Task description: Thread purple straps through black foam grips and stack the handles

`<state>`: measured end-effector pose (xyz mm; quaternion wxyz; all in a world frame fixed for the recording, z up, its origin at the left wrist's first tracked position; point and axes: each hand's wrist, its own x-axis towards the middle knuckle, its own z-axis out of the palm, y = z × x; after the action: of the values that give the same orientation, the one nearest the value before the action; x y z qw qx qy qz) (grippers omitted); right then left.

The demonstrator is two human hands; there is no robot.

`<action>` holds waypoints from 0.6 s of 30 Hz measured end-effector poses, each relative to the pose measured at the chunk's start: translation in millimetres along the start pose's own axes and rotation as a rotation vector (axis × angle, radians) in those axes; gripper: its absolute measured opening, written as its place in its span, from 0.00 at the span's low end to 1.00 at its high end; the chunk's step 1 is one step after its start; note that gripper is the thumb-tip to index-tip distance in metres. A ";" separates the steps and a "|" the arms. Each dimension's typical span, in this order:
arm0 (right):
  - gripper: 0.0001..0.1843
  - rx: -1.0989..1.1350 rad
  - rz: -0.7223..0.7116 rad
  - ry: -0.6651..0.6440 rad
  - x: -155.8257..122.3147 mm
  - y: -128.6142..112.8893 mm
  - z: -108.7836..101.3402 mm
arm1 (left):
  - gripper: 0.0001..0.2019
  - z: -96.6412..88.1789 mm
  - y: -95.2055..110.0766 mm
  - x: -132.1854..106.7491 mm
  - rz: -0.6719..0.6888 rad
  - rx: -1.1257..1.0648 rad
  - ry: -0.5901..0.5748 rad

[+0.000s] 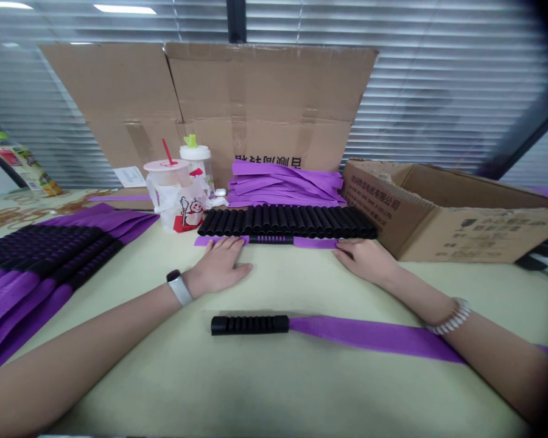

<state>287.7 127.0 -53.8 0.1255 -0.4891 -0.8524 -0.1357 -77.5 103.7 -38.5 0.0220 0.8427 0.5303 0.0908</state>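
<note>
A purple strip [314, 243] lies crosswise on the table, with a black ribbed sleeve [271, 239] around its middle; purple shows through the slots. My left hand [221, 266] rests open on the strip's left end, fingers flat and thumb out to the side. At the right end, my right hand [365, 260] touches the strip with its fingertips, thumb apart from the fingers. Closer to me lies another black ribbed sleeve [249, 325], a purple strip [374, 336] running out of its right end and under my right forearm.
A row of black ribbed tubes [287, 221] lies beyond my hands, before a purple strip stack [285, 184]. An open cardboard box [466, 234] stands right. Sleeved strips [50, 255] are piled left. A cup [176, 198], a bottle [25, 164] and rubber bands [16, 210] sit farther back.
</note>
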 end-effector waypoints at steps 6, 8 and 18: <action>0.17 0.022 -0.167 0.067 -3.2 -11.8 -8.7 | 0.35 3.1 -2.4 0.1 -0.005 -0.003 -0.005; 0.17 0.049 -0.313 0.079 -4.1 -19.7 -13.0 | 0.35 3.8 -3.6 0.7 -0.002 0.000 -0.018; 0.19 0.083 -0.425 0.122 -5.2 -28.4 -15.4 | 0.36 3.3 -4.3 2.9 0.026 -0.008 -0.031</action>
<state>266.9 103.7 -44.4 0.1656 -0.2838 -0.9320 -0.1533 -79.6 108.3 -42.0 0.0325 0.8506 0.5186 0.0801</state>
